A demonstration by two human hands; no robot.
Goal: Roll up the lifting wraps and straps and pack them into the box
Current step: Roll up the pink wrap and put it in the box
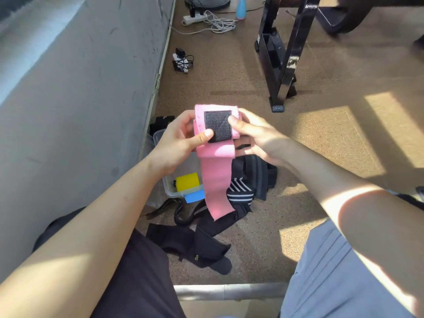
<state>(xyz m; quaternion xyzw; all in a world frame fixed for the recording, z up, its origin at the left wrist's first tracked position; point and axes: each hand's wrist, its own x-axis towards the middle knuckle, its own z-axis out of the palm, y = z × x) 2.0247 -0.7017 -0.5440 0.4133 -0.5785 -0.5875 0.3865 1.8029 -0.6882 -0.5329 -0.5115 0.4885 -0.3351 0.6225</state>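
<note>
Both hands hold a pink lifting wrap [216, 180] up in front of me. Its top end is partly rolled and shows a black velcro patch [218, 126]. My left hand [181, 138] grips the roll's left side, thumb on the patch. My right hand [257, 136] grips the right side, thumb on the patch's upper corner. The loose pink tail hangs down toward the floor. A clear plastic box [174, 191] stands below on the floor, holding a yellow roll [187, 182]; a blue roll [195, 195] shows at its near edge. Black and striped wraps [241, 191] lie in a pile beside the box.
More black straps [202, 249] lie on the speckled floor near my knees. A grey wall [80, 111] runs along the left. Black equipment legs [282, 65] stand at the back right, with a power strip and cables [206, 19] behind. A metal bar [229, 291] crosses under my legs.
</note>
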